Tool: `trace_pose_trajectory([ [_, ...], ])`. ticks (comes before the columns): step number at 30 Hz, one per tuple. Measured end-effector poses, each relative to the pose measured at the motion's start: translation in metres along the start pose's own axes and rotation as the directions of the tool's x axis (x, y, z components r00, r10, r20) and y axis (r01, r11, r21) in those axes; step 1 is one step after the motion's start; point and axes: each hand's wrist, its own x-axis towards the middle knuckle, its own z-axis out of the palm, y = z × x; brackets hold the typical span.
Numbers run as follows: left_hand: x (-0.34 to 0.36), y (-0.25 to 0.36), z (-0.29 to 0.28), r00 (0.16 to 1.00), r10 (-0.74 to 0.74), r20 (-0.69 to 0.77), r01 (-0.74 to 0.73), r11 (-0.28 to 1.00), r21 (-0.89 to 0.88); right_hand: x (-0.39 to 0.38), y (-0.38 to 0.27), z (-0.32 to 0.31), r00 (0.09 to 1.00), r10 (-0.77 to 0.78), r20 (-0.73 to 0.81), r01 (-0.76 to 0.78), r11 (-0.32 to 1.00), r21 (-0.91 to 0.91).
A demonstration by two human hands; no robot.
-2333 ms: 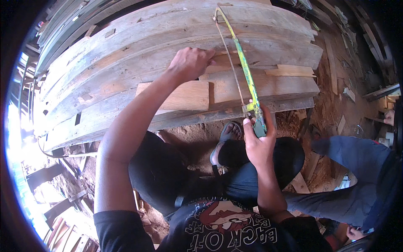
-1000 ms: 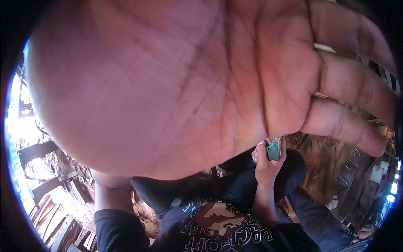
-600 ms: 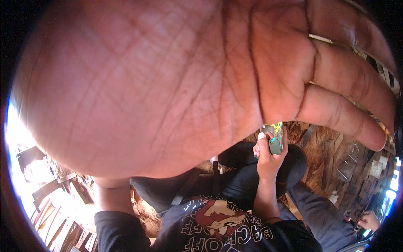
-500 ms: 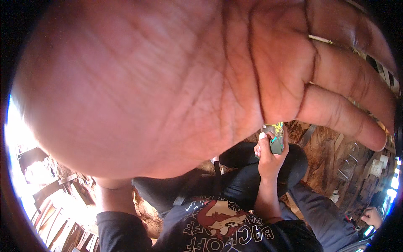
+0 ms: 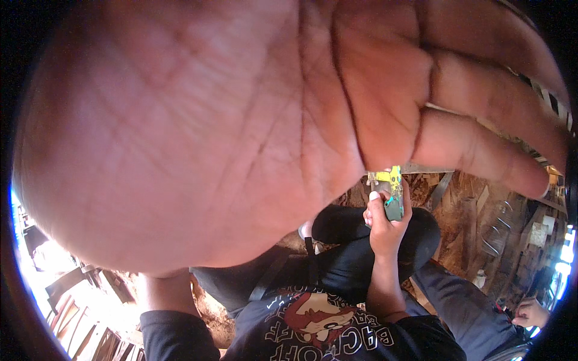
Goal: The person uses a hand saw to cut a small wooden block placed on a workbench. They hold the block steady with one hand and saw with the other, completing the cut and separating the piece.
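My left hand (image 5: pixel 241 132) is raised close in front of the camera, palm showing, and covers most of the view. Its fingers stretch out toward the right with small gaps between them, holding nothing. Lower down, my right hand (image 5: pixel 385 231) is held up over my knee, wrapped round a grey-green and yellow object (image 5: pixel 394 207) with turquoise marks. The thumb lies along its left side. The palm partly hides the top of this object, and its exact kind is unclear.
I sit with dark-trousered legs (image 5: pixel 349 253) bent. At the right, another person's grey trouser leg (image 5: pixel 463 307) and hand (image 5: pixel 531 313) are close by. Wood scraps (image 5: pixel 475 210) and a coil of wire (image 5: pixel 497 231) lie on the ground; more slats (image 5: pixel 90 325) are at lower left.
My left hand has shifted a little to the left and its fingers slightly up. More of the yellow part of the object in my right hand now shows.
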Motion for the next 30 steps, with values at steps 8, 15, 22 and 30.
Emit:
trace_pose_trajectory([
  [8, -0.005, 0.000, -0.002, 1.000, 0.012, 0.006, -0.012, 1.000, -0.006, 0.002, 0.001, 0.002, 0.999, -0.019, -0.040, 0.016, 0.997, -0.078],
  [15, -0.008, 0.001, 0.001, 1.000, 0.012, 0.010, -0.012, 1.000, 0.000, -0.002, 0.001, 0.002, 0.999, -0.007, -0.048, 0.003, 0.997, -0.071],
  [22, -0.007, 0.004, 0.000, 0.999, 0.036, 0.014, -0.036, 0.999, 0.015, 0.000, 0.004, 0.002, 0.997, -0.041, -0.070, 0.034, 0.995, -0.091],
  [30, -0.004, 0.017, -0.001, 0.997, 0.073, 0.019, -0.073, 0.997, 0.035, 0.001, 0.008, 0.002, 0.994, -0.103, -0.039, 0.096, 0.982, -0.161],
])
